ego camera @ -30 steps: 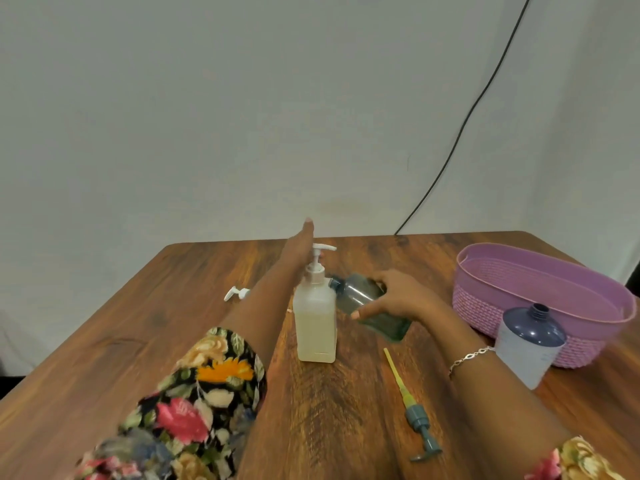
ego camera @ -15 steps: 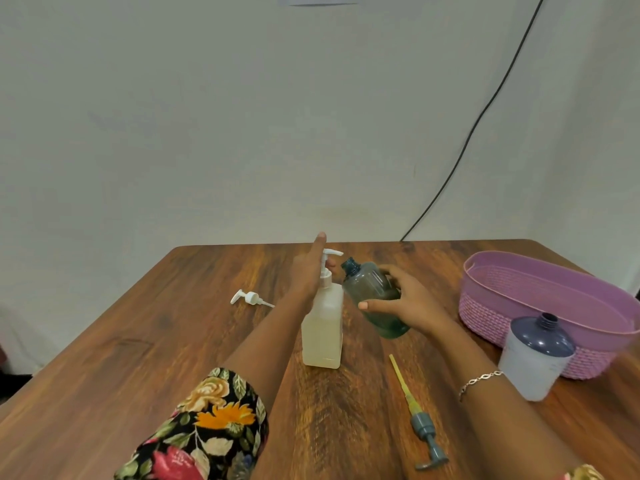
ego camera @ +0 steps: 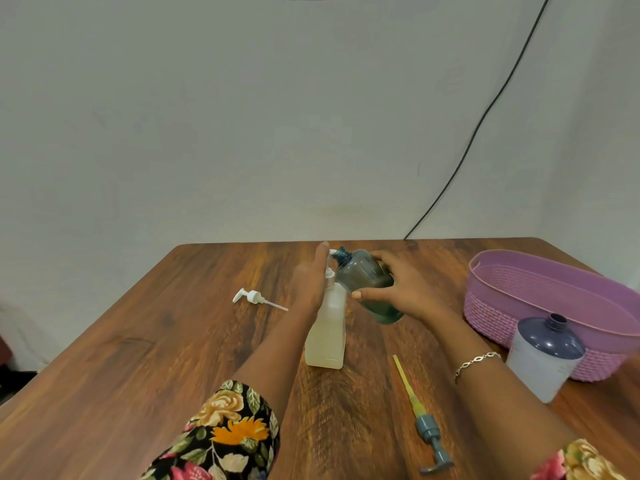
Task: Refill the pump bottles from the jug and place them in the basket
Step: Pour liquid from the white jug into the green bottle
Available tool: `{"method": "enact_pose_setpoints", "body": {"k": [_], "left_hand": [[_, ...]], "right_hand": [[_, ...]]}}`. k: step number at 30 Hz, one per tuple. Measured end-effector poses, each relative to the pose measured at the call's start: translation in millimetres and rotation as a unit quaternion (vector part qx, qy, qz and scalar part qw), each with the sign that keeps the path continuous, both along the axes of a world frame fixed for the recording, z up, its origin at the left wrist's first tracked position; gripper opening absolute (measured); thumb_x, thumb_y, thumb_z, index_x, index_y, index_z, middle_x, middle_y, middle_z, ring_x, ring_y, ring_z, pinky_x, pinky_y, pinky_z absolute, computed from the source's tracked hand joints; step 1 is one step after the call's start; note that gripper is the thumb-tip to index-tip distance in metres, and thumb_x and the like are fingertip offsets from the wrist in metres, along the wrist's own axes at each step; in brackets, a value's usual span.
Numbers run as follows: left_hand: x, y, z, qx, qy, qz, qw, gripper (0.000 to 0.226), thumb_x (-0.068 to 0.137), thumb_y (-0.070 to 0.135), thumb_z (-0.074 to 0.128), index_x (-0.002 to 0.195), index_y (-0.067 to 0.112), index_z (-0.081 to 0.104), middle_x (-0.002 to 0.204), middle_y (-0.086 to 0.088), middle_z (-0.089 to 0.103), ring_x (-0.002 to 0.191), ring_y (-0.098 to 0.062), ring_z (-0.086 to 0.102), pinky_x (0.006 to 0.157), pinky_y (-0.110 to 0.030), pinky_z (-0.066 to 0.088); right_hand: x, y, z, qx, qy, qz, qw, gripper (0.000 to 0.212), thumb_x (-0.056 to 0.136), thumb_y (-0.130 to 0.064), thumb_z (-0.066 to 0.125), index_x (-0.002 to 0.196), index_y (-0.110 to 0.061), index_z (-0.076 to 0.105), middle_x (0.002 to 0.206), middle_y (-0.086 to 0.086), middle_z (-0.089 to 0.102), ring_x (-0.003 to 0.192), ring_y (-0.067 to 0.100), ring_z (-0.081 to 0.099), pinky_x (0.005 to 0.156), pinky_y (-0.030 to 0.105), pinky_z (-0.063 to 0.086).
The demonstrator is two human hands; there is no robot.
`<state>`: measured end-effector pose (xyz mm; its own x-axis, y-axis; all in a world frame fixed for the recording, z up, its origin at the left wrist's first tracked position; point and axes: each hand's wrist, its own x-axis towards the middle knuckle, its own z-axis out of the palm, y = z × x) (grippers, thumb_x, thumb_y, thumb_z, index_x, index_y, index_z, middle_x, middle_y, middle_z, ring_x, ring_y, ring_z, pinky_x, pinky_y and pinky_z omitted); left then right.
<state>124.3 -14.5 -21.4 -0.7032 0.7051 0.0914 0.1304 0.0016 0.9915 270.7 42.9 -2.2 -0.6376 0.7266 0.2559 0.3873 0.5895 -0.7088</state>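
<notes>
A pale translucent pump bottle (ego camera: 325, 334) with a white pump head stands upright mid-table. My left hand (ego camera: 309, 280) lies against its pump with straight fingers. Just right of it, my right hand (ego camera: 398, 285) grips a dark green bottle (ego camera: 363, 278), uncapped and tilted with its neck toward the white pump. The green bottle's pump (ego camera: 424, 422), with a yellow tube, lies on the table in front. A white jug (ego camera: 545, 358) with a dark blue top and open neck stands in front of the purple basket (ego camera: 512, 306) at the right.
A loose white pump head (ego camera: 254, 296) lies on the wooden table (ego camera: 138, 341) to the left of my hands. A black cable (ego camera: 478, 126) runs down the wall behind the table's far edge.
My right hand has lifted the green bottle and brought it closer to the pale bottle's pump. My left hand has drawn back to that pump.
</notes>
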Motion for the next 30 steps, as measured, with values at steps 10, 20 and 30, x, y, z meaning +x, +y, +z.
{"method": "enact_pose_setpoints", "body": {"k": [10,20,30], "left_hand": [[-2,7,-11,-0.024,0.066,0.042,0.997,0.056,0.087,0.061,0.029,0.081,0.014,0.059,0.083,-0.004,0.060,0.079,-0.017,0.056,0.073,-0.034,0.044],[-1,6,-7,-0.020,0.071,0.049,0.996,0.042,0.091,0.046,0.030,0.065,0.019,0.049,0.073,-0.004,0.052,0.073,-0.017,0.049,0.069,-0.032,0.039],[0,5,-6,-0.041,0.083,0.050,0.994,0.061,0.088,0.063,0.025,0.070,0.014,0.055,0.076,-0.005,0.055,0.075,-0.018,0.051,0.073,-0.034,0.041]], "right_hand": [[0,-1,-2,-0.006,-0.005,0.005,1.000,0.074,0.070,-0.039,0.075,0.134,-0.027,0.039,0.127,-0.004,0.050,0.103,0.011,0.050,0.080,0.025,0.045],[-1,2,-3,0.003,-0.006,0.010,1.000,0.073,0.069,-0.039,0.076,0.132,-0.030,0.040,0.125,-0.006,0.050,0.098,0.008,0.047,0.067,0.015,0.040],[0,2,-3,-0.006,0.006,0.012,1.000,0.075,0.069,-0.041,0.076,0.133,-0.030,0.040,0.125,-0.006,0.049,0.098,0.007,0.047,0.067,0.015,0.040]]}}
